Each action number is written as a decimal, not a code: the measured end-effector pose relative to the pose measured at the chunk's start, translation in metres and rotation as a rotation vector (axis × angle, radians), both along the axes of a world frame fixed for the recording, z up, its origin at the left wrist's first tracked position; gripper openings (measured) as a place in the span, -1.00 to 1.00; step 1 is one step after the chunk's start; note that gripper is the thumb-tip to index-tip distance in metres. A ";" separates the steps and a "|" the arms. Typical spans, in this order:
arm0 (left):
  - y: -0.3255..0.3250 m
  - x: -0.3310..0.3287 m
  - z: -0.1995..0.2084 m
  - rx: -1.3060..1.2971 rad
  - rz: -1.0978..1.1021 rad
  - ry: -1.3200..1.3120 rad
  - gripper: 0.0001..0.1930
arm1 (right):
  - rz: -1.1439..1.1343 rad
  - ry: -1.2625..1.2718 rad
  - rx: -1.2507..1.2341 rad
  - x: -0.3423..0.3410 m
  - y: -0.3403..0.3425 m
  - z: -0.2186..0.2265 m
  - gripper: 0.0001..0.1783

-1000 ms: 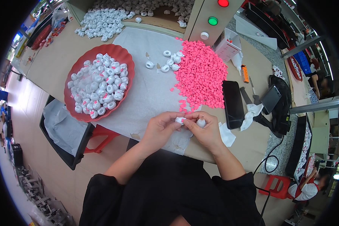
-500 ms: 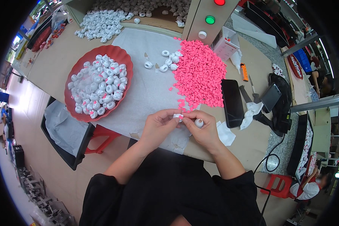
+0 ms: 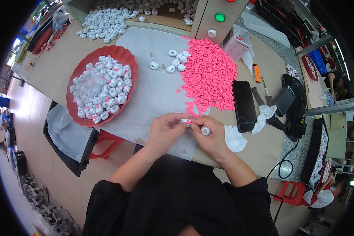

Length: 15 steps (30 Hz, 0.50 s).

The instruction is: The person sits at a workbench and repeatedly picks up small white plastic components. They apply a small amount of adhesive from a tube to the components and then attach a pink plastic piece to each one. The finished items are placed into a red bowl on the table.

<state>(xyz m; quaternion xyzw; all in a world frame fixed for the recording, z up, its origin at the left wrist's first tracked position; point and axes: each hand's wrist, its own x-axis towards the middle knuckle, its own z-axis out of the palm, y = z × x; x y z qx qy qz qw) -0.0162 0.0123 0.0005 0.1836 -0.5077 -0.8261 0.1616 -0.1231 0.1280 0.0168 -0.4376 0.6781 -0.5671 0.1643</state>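
Note:
Pinched in the fingers of my left hand (image 3: 164, 131) is a small white ring-shaped piece (image 3: 184, 120) with a pink bit (image 3: 188, 122) on it. My right hand (image 3: 214, 137) is closed around a small white bottle (image 3: 205, 131), its round end showing between thumb and fingers. The right fingertips meet the piece beside the pink bit; whether they press on it is hard to make out. Just beyond both hands lies a large heap of small pink pieces (image 3: 208, 74). Several white ring-shaped pieces (image 3: 176, 60) lie against the heap's left side.
A red scalloped bowl (image 3: 134, 74) at left holds many white pieces, some bearing pink bits. White pieces (image 3: 102, 24) are piled at the back left. Rightward lie a black phone (image 3: 244, 106), an orange lighter (image 3: 256, 73), a knife (image 3: 266, 90) and white paper (image 3: 235, 139).
My right hand has shifted slightly left and down, and the bottle in it has turned. My left hand keeps its pinch on the white piece.

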 end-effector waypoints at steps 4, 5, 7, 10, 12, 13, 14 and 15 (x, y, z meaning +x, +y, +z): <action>0.001 -0.001 0.002 0.011 0.009 0.003 -0.78 | -0.002 0.003 -0.001 0.000 0.000 -0.001 -0.86; 0.001 -0.001 0.002 0.009 0.011 0.006 -0.78 | 0.000 -0.002 0.005 0.000 0.000 -0.001 -0.85; 0.002 0.000 0.002 0.006 0.013 0.006 -0.78 | 0.000 -0.007 0.011 0.001 0.001 -0.001 -0.85; 0.002 -0.001 0.003 0.007 0.013 -0.001 -0.78 | -0.004 -0.005 0.009 0.002 0.001 -0.001 -0.84; 0.002 -0.001 0.003 0.013 0.015 -0.002 -0.77 | -0.003 0.002 0.002 0.001 0.000 -0.001 -0.84; 0.002 -0.001 0.001 0.008 0.009 -0.001 -0.77 | -0.002 -0.002 0.009 0.001 0.000 -0.001 -0.84; 0.001 0.000 -0.001 0.002 0.003 -0.001 -0.77 | 0.000 -0.006 0.015 0.001 0.001 -0.001 -0.83; 0.000 0.000 -0.002 -0.003 -0.003 0.000 -0.77 | 0.002 -0.010 0.021 0.001 0.001 -0.002 -0.83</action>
